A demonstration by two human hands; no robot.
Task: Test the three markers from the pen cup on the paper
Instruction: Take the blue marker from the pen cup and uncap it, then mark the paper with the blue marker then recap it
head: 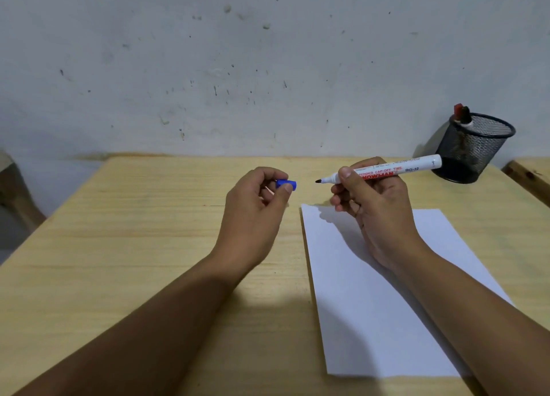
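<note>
Fingers (346, 173) of the right hand (378, 214) pinch the marker (387, 171) near its tip end, thumb on top, barrel level, bare tip pointing toward 9 o'clock. Grip close to the tip suggests the hand is set for writing.

Left hand (253, 208) pinches the blue cap (286, 185) between thumb and forefinger, other fingers curled in. Cap and tip are apart, mouth of cap facing the tip: judged freshly uncapped, cap kept in hand for recapping.

Paper (384, 306) lies flat on the table (148, 246) under the right hand and forearm, at 5 o'clock from the tip. No marks visible on it; no test done yet by my reading.

Pen cup (473, 148) stands at 2 o'clock, far edge of table, just behind the marker's tail. At least one more marker (462, 115) pokes out; exact count unclear.
</note>
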